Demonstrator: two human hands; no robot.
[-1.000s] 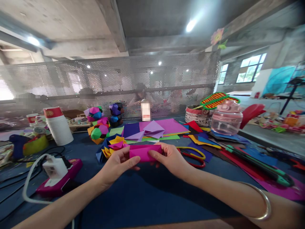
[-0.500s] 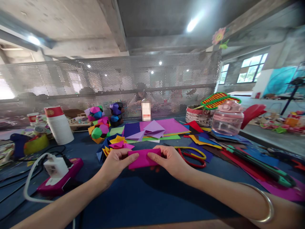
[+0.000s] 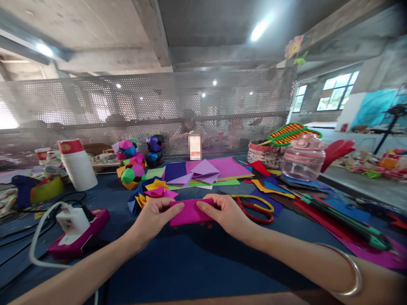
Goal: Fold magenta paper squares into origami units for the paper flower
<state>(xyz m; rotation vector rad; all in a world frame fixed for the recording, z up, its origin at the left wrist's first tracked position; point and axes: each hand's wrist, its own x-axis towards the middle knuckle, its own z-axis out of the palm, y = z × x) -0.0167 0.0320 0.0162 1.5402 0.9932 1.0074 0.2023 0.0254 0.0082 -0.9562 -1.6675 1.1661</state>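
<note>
A folded magenta paper (image 3: pixel 190 213) is held above the blue table (image 3: pixel 197 267), one end in each hand. My left hand (image 3: pixel 159 214) pinches its left end, thumb on the near face and fingers behind. On the right end, my right hand (image 3: pixel 222 212) grips the same way, its fingertips partly hidden behind the paper. Just beyond my left hand lie folded yellow, pink and blue paper pieces (image 3: pixel 155 190). Scissors (image 3: pixel 256 207) with red and yellow handles rest right of my right hand.
Coloured sheets (image 3: pixel 229 169) lie at the back, before a perforated screen (image 3: pixel 159 106). A cutter knife (image 3: pixel 346 222), a pink bottle (image 3: pixel 302 161) and a basket (image 3: pixel 265 154) are at right. At left are a cup stack (image 3: pixel 79 165), a power strip (image 3: pixel 100 218) with cables and paper balls (image 3: pixel 132 173).
Almost nothing differs. The view has shifted very slightly, and both hands keep the same grip on the magenta paper.
</note>
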